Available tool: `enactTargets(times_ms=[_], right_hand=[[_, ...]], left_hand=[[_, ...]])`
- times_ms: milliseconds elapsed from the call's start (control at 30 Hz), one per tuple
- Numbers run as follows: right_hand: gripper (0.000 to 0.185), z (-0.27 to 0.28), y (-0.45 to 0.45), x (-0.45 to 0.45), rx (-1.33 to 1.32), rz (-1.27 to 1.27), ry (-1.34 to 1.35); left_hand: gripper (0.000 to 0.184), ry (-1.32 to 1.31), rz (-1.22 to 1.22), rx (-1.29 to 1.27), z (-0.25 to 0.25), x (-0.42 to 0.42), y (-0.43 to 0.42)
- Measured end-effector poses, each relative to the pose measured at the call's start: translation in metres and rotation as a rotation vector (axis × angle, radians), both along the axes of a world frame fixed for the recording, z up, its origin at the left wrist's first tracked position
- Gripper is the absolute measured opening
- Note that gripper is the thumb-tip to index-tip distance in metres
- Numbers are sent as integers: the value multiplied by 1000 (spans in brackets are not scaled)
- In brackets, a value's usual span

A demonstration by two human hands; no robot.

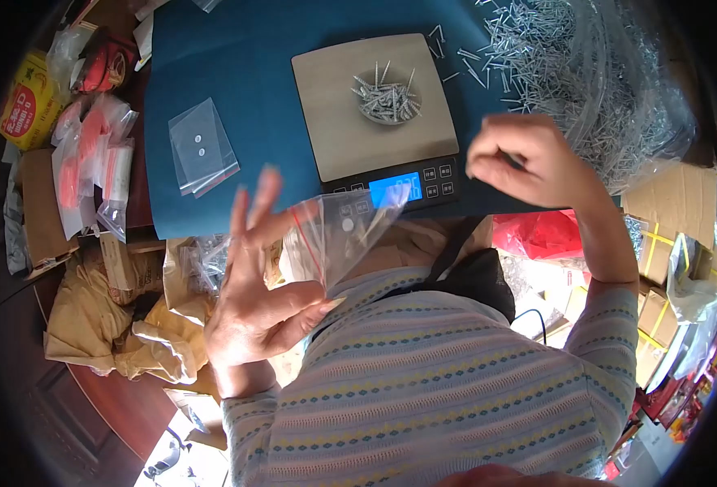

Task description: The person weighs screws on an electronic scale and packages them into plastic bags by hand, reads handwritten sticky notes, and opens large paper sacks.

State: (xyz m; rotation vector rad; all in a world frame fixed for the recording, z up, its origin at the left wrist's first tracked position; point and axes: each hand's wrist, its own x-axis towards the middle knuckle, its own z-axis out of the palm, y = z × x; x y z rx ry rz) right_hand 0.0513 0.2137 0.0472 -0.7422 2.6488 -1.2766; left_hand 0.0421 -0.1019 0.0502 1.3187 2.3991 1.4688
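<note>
My left hand [265, 284] grips a clear zip bag [346, 235] with a red line along its mouth, the thumb and fingers on the bag's left edge. The bag overlaps the front of a digital scale [318, 114] with a lit blue display. On the scale's plate stands a small bowl [389, 120] heaped with silvery screws [387, 99]. My right hand [529, 158] is curled in a pinch just right of the scale; whatever its fingertips may hold is too small to make out. Beyond it lies a large pile of screws [529, 49].
Clear plastic sheeting [618, 89] surrounds the screw pile. Flat zip bags [202, 150] lie at the left of the blue-green table [236, 49]. A yellow box [30, 101] and packaged pink items [90, 154] stand farther left. Brown paper [99, 316] and a red bag [537, 235] sit below table level.
</note>
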Motion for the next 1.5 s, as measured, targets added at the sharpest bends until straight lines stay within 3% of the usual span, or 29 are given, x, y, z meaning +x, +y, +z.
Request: enactTargets(times_ms=[100, 267, 367, 500, 667, 833, 933, 967, 1033, 1133, 1233, 1333, 1500], right_hand=[[11, -13, -5, -20, 23, -112, 115], [16, -28, -31, -51, 139, -259, 308], [14, -48, -38, -63, 224, -163, 330], [10, -40, -31, -69, 52, -151, 268], [8, -29, -22, -64, -139, -258, -115], [10, -27, 0, -69, -252, -182, -165], [9, -24, 31, -72, -122, -189, -99], [12, -25, 45, -76, 10, -245, -112], [16, -26, 52, -72, 394, -354, 194], [17, -25, 34, -68, 274, -274, 255], [24, -18, 1, -67, 150, -29, 174], [17, -30, -22, -66, 278, -40, 188], [10, -34, -21, -70, 160, -30, 345]], left_hand=[[16, -73, -127, -5, -9, 2, -10], [13, -50, -76, 184, -16, 8, 8], [13, -32, -51, 189, -16, 8, 7], [13, -15, -23, 207, -21, 6, 2], [13, 4, -24, 232, -23, 5, 5], [14, 10, 60, 252, -22, 7, 0], [14, 38, 198, 215, -25, 9, -15], [13, 29, 233, 193, -24, 9, -19], [12, -2, 281, 201, -24, 8, -23], [11, -15, 330, 210, -26, 7, -20], [12, 76, 176, 125, -21, 2, -15], [12, 77, 167, 110, -19, 2, -14], [12, 12, 306, 169, -24, 5, -18]])
